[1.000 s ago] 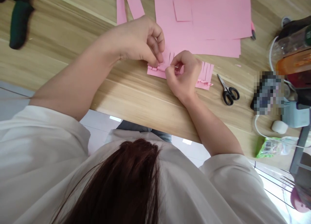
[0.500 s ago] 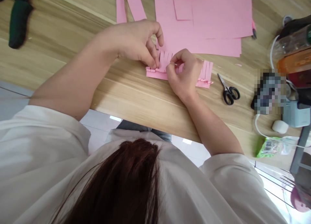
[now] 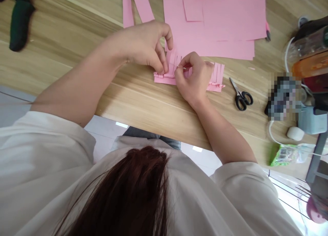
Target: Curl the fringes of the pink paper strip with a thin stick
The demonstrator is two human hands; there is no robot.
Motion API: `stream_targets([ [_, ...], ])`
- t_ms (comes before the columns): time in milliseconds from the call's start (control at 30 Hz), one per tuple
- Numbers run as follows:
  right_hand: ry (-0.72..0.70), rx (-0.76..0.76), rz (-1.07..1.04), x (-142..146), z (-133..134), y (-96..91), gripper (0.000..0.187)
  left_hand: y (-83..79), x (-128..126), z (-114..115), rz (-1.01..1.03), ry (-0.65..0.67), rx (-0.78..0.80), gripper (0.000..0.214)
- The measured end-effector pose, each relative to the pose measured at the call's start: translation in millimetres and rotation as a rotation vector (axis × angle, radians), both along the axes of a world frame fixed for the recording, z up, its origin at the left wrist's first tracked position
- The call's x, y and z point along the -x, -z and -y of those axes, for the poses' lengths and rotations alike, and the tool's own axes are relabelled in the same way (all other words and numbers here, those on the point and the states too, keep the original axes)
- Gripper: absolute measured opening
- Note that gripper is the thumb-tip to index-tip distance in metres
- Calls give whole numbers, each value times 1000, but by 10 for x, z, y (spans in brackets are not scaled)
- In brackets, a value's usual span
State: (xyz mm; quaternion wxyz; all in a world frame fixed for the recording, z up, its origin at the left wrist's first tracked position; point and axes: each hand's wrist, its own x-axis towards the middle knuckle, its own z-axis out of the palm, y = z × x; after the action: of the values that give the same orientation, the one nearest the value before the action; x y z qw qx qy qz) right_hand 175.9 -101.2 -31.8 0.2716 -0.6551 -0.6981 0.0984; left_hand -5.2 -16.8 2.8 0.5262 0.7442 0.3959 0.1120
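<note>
A strip of pink paper (image 3: 165,80) lies on the wooden desk, its far edge cut into narrow fringes and small curls running along its near part. My left hand (image 3: 146,43) comes in from the left, with thumb and fingertip pressed together on a fringe at the strip's left end. My right hand (image 3: 196,77) covers the strip's middle, thumb and forefinger pinched; a tiny pale tip shows between them, too small to name. Curled fringes stick out to the right of that hand. Black-handled scissors (image 3: 241,96) rest a little to the right, slightly spread.
Large pink sheets (image 3: 230,21) lie beyond my hands, with a small pink square (image 3: 193,9) on top. Cut pink strips (image 3: 144,9) are at the back left. A dark green handle (image 3: 20,24) lies far left. Bottles, a white cable and a green packet (image 3: 283,155) crowd the right.
My left fingertips have shifted very slightly on the strip, and the fringe beside them now stands up more. My right hand stays almost where it was.
</note>
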Motion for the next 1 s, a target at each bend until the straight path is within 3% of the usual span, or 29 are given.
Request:
stream_targets([
  [233, -16, -57, -83, 13, 27, -16, 12, 15, 24, -49, 17, 20, 55, 51],
  [467, -5, 1, -25, -3, 3, -6, 11, -21, 11, -44, -13, 46, 61, 43],
  [600, -13, -1, 16, -23, -14, 44, 7, -72, 15, -30, -25, -61, 8, 33],
  [700, -27, 4, 24, -32, -19, 71, 6, -88, 9, -15, -83, -145, -179, 23],
  [833, -26, 4, 9, -22, -6, 56, 7, -51, -1, -26, -298, -111, -537, 27],
  [933, -22, 3, 8, -3, 15, 22, 7, -6, -1, -52, -330, -44, -547, 39],
  [1000, -17, 1, 6, 11, 27, 3, 8, 14, -3, -58, -305, -5, -531, 33],
])
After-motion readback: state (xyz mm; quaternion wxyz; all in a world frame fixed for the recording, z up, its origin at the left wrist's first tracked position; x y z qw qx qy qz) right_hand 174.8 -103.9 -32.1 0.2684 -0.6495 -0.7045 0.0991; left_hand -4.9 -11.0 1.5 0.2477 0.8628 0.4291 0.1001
